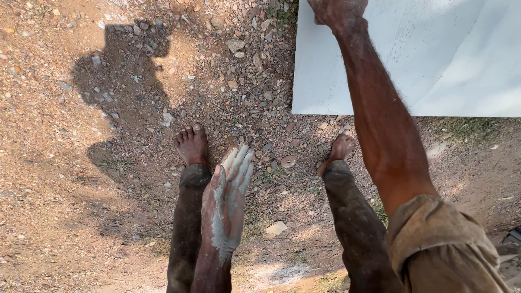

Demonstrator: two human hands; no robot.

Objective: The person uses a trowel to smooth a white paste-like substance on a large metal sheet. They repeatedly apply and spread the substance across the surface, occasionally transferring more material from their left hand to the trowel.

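A large white slab (434, 59), flat and pale with a faint crease line running across its right part, lies at the upper right of the view, its lower edge straight against the gravel and its left edge running up out of the top of the picture. The right hand (337, 12) is at the slab's top left part, closed into a loose clench against the white surface; whether it actually grips an edge there cannot be told, since the fingers are cut off by the top of the picture. The right forearm stretches down from it across the slab to a rolled-up tan sleeve (442, 244) at the lower right. The left hand (228, 192) hangs free and holds nothing, fingers straight and together, palm and fingers smeared with grey paste. Just behind it are two bare feet: the left foot (191, 144) on the gravel beside the left hand, the right foot (342, 147) just below the slab's lower edge. Dark, dusty trouser legs (355, 228) rise from both. The ground (81, 179) is reddish dirt strewn with small stones, with the person's shadow (127, 70) falling at upper left.
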